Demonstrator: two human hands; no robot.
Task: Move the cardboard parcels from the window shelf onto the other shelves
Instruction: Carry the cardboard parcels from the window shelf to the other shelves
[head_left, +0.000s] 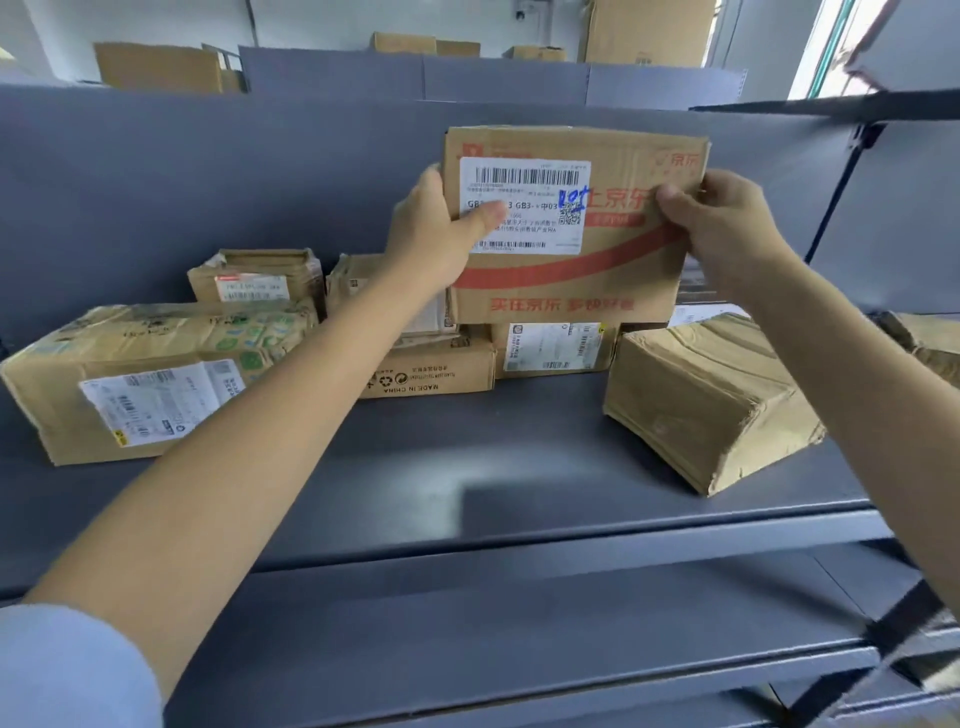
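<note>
Two bare arms reach up from the bottom of the frame. Left hand (441, 228) and right hand (722, 223) each have a grip on one side of a cardboard parcel (613, 260), thumbs on its front. It is upright at the upper middle, above the grey shelf (467, 457). More parcels (140, 374) lie below it.

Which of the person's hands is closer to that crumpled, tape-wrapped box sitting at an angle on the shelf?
Right. The right hand grips the held parcel above the crumpled box; the left hand holds the parcel's far side.
</note>
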